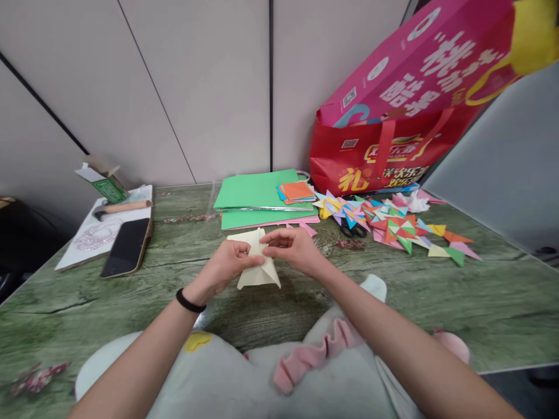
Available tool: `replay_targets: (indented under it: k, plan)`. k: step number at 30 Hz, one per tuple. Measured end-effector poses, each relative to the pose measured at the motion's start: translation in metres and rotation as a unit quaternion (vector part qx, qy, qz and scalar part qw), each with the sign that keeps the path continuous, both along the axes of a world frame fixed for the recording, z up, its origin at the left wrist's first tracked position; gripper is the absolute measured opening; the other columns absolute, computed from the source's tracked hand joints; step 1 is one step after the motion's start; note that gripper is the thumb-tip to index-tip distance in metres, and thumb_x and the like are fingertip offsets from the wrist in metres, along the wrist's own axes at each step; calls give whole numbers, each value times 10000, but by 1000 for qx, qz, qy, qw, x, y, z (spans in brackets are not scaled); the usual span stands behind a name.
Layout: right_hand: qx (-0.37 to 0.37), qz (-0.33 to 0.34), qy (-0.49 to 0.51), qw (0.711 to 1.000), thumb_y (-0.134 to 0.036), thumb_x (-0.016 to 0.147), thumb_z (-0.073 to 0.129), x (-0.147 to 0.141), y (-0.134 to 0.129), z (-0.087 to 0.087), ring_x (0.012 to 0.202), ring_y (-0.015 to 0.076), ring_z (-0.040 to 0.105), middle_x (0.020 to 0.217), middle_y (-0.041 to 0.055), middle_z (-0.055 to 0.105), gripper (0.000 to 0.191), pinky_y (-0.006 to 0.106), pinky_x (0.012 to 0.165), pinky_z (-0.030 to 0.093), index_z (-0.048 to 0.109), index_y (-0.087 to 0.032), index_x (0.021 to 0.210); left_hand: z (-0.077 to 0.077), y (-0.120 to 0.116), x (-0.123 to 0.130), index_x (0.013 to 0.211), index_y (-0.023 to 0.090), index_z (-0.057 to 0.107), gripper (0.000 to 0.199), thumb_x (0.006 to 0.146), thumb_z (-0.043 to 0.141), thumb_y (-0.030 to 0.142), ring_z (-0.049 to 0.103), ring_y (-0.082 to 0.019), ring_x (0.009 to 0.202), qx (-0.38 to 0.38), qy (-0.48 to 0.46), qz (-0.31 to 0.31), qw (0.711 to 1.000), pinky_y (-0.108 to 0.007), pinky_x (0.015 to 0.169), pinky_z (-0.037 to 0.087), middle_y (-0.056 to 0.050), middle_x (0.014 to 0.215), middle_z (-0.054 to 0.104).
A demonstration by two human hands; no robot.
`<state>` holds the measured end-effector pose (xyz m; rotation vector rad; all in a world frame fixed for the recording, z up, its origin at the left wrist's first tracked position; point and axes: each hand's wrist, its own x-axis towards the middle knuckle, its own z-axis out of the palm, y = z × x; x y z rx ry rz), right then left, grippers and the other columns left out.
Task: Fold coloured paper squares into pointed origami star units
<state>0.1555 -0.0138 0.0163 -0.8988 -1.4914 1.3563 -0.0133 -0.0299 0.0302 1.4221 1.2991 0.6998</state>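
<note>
A pale yellow sheet of folded paper point(258, 278) is held up just above the table, its lower edge flaring out to both sides with creases down the middle. My left hand point(227, 262) pinches its left side, thumb lying across the front. On the upper right, my right hand point(293, 247) grips the paper between thumb and fingertips. Part of the paper is hidden behind the fingers. Just behind lies a stack of green paper point(253, 189), with small orange square sheets point(297, 191) on top.
Folded coloured paper pieces point(402, 227) and black-handled scissors point(353, 230) lie to the right, before a red gift bag point(349, 151). A phone point(126, 247), a hammer point(126, 206) and a small green box point(109, 187) are at left. A plush cushion point(236, 378) fills the near side.
</note>
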Motion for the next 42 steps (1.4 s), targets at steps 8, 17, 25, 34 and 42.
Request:
replay_targets:
  k: [8,17,25,34,42]
  plan:
    - [-24,3,30,999,-224,526,739,1,2,-2,626,108,593,692,10,653,264,254,609,497,660,-151,767,2,-2,1,515,164,377,398,552,720,364,254,-31,396,-15,-16,3,1000,-201,423,123,86,444,308]
    - [-25,-9,41,999,-248,507,750,0,1,-1,630,107,590,699,8,648,283,272,630,503,646,-153,753,5,-2,2,515,152,432,369,526,729,370,280,-34,381,-24,-24,6,999,-194,410,146,82,429,346]
    - [-34,-4,33,999,-247,481,768,0,1,1,601,93,574,667,-6,622,317,239,591,495,616,-149,741,7,-2,3,532,138,488,332,519,736,358,349,-52,387,-44,-42,3,998,-202,399,190,51,445,417]
    - [-32,-3,34,999,-263,512,749,-1,1,-4,597,102,581,663,0,639,262,252,591,496,641,-152,723,5,-1,2,529,135,497,332,493,740,360,344,-49,384,-57,-39,7,998,-200,399,198,57,439,414]
    - [-14,-8,24,1000,-234,539,734,-2,1,-7,595,100,576,663,6,638,229,255,598,485,645,-149,733,6,-2,2,505,142,453,343,491,739,330,298,-32,381,-67,-39,15,997,-198,405,179,78,430,366]
